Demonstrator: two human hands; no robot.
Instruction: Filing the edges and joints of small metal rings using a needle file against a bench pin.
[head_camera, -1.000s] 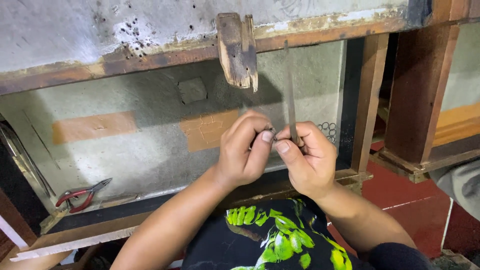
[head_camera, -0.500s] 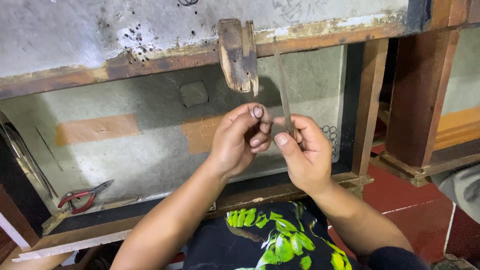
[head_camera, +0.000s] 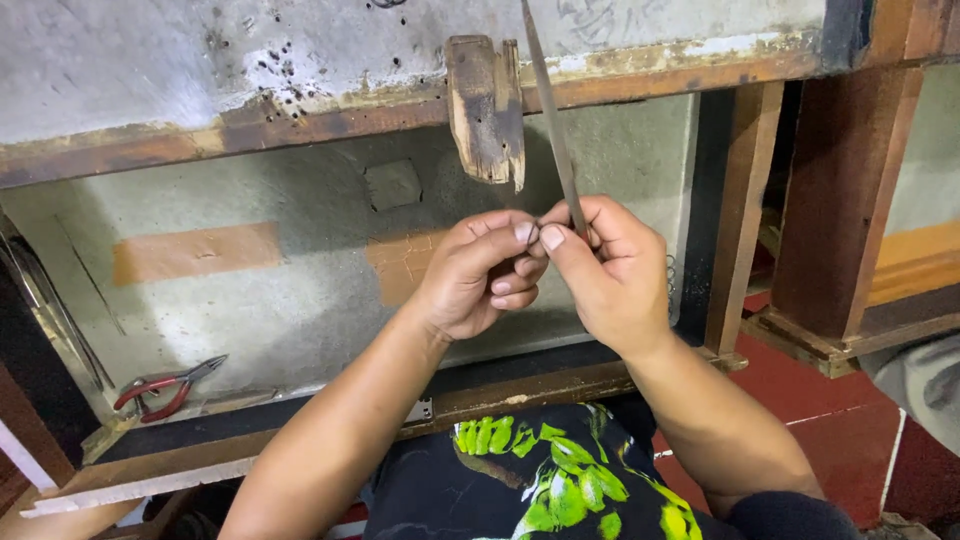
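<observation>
Metal strip (head_camera: 553, 130), thin and grey, rises just right of the worn wooden block (head_camera: 487, 105) on the frame rail. Right hand (head_camera: 600, 275) pinches its lower end, fingers clamped; left hand (head_camera: 480, 275) fingers meet there. Steady, close fingertip grips likely suit such fine work.

One head-worn view — looking down, close over the wooden bench (head_camera: 300, 470).

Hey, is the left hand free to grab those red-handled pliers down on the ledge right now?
Probably not at once: the left hand is pinching the thin metal strip together with the right hand. The pliers lie uncovered, off to the left.
</observation>
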